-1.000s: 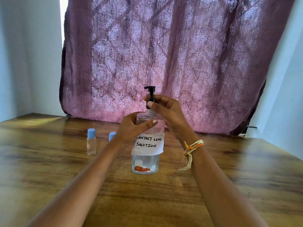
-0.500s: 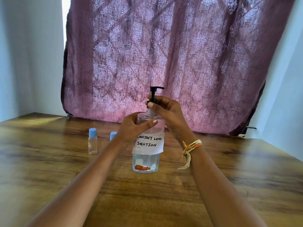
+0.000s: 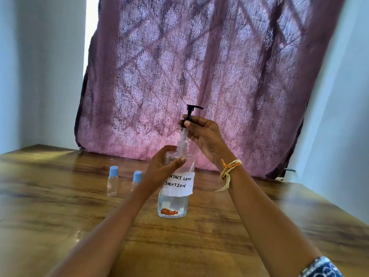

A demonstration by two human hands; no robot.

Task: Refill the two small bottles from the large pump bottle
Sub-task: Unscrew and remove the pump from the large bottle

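Fingers of the right hand (image 3: 203, 134) pinch the black pump head (image 3: 190, 114) (raised clear of the neck); left hand (image 3: 163, 166) grips the pump bottle (image 3: 175, 196).

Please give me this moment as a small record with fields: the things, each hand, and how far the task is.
large bottle: clear plastic pump bottle with handwritten paper label, upright on wooden table
pump: black pump head, raised off the bottle neck
left hand: left hand grips the bottle's shoulder
right hand: right hand pinches the pump collar
small bottles: two clear small bottles with blue caps, caps on
task stage: no refilling yet
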